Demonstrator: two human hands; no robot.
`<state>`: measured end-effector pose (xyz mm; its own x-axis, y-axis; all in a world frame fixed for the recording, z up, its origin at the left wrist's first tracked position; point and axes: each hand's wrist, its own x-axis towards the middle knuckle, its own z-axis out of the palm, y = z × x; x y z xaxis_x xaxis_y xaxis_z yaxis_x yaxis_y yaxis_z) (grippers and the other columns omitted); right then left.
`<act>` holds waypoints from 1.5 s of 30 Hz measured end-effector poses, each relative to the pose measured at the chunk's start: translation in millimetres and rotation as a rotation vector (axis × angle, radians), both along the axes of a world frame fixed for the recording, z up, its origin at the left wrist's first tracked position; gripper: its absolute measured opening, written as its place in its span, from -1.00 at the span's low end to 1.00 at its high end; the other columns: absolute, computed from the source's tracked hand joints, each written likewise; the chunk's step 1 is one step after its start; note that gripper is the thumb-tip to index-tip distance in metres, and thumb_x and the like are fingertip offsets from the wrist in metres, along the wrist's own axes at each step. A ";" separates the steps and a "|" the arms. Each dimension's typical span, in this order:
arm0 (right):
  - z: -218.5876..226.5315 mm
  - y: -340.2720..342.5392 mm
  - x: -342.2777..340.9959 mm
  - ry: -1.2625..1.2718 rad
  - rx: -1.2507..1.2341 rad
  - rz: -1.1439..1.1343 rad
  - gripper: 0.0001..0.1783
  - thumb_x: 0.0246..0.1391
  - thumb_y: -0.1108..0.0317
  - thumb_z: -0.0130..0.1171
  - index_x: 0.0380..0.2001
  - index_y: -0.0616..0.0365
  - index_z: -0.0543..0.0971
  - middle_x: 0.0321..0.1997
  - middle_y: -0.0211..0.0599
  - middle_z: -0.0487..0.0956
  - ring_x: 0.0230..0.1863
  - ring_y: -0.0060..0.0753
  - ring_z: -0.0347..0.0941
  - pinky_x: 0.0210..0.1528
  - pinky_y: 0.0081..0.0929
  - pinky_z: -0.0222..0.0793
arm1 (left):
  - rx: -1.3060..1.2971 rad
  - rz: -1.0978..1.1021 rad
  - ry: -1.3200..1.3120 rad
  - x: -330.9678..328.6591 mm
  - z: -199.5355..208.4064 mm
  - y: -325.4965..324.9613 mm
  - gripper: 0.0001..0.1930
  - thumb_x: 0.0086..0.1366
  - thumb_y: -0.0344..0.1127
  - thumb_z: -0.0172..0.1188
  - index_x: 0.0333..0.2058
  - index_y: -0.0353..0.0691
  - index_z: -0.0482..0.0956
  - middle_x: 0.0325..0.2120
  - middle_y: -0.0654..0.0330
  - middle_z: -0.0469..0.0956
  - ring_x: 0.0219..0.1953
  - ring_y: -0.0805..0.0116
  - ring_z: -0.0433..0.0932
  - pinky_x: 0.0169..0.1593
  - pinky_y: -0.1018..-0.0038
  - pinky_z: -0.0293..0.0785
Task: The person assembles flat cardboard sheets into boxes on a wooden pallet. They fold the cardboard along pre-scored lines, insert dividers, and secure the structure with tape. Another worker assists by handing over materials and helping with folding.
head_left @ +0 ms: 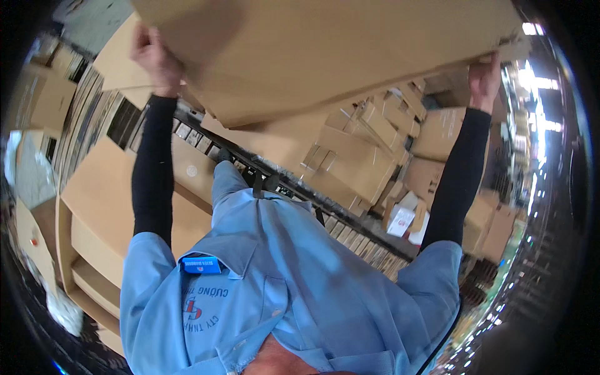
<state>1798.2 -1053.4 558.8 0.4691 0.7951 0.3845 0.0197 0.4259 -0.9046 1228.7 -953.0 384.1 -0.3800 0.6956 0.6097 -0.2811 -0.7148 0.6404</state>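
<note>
A large brown cardboard sheet spans the top of the head view, raised in front of me and tilted. My left hand is closed at its left edge, with the fingers curled and slightly blurred. At the sheet's lower right corner, my right hand grips the edge with the fingers partly hidden by the board. Both arms, in black sleeves, reach far forward. Below the sheet, more flat cardboard pieces lie in a loose pile.
Stacked cardboard stands on the left, near a large open carton by my left arm. Several brown boxes fill the right side. A white printed packet lies among them. A dark slatted strip runs diagonally past my legs.
</note>
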 end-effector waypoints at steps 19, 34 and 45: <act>-64.3 -97.5 24.8 -0.108 -0.035 -0.053 -0.34 0.04 0.29 0.35 0.17 0.21 0.33 0.08 -0.26 0.50 0.05 -0.36 0.47 0.08 -0.34 0.41 | -0.488 -0.505 0.142 59.2 4.8 192.0 -0.61 0.35 -0.10 0.03 0.01 -0.23 0.41 -0.10 0.24 0.50 -0.11 0.28 0.53 -0.08 0.33 0.52; -228.7 -114.5 4.1 -0.005 -0.259 0.084 -0.23 0.02 0.13 0.35 0.24 0.18 0.29 0.19 -0.30 0.44 0.20 -0.39 0.32 0.27 -0.36 0.18 | -0.362 -0.358 0.734 5.3 -45.0 208.1 -0.37 0.38 0.14 -0.10 0.20 -0.25 0.27 0.12 0.05 0.40 0.10 0.08 0.43 0.10 0.17 0.44; -503.5 -129.5 12.0 0.051 -0.526 0.091 0.34 -0.38 0.03 0.58 0.36 0.35 -0.03 0.32 0.09 0.27 0.35 -0.18 0.18 0.35 -0.36 0.09 | -0.775 -0.465 0.492 11.6 -57.0 195.4 -0.32 0.37 0.18 -0.09 0.26 -0.22 0.20 0.16 0.08 0.36 0.15 0.17 0.39 0.13 0.27 0.41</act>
<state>1810.2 -1183.0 55.2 0.3966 0.9127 -0.0987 -0.0458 -0.0877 -0.9951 1240.2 -757.6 327.1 0.1982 0.9787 -0.0540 -0.0059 0.0563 0.9984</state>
